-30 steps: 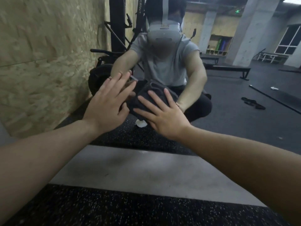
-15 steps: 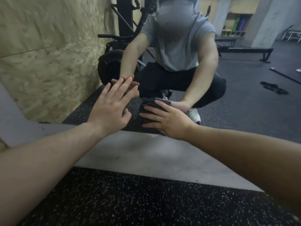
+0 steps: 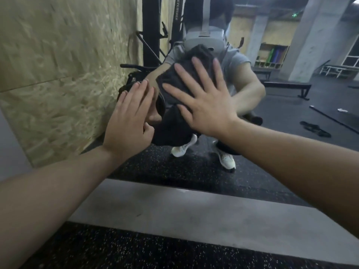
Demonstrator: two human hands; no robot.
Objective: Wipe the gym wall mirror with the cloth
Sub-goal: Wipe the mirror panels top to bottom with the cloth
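Observation:
The wall mirror (image 3: 291, 117) fills the upper right of the head view and shows my crouching reflection. A dark cloth (image 3: 174, 80) lies flat against the glass at centre. My right hand (image 3: 204, 100) presses it there with straight, spread fingers. My left hand (image 3: 130, 117) rests flat on the glass just left of the cloth, fingers straight and together, holding nothing. Part of the cloth is hidden under my right palm.
A chipboard wall (image 3: 58, 74) meets the mirror on the left. Below the glass runs a grey concrete ledge (image 3: 194, 214), then speckled black rubber flooring (image 3: 116, 249). The mirror reflects a black rack (image 3: 149, 26), a bench (image 3: 287, 86) and a concrete pillar (image 3: 314, 39).
My right hand slid the cloth up the mirror from near its lower edge to about the height of my reflected head. My left hand stays flat on the glass beside it.

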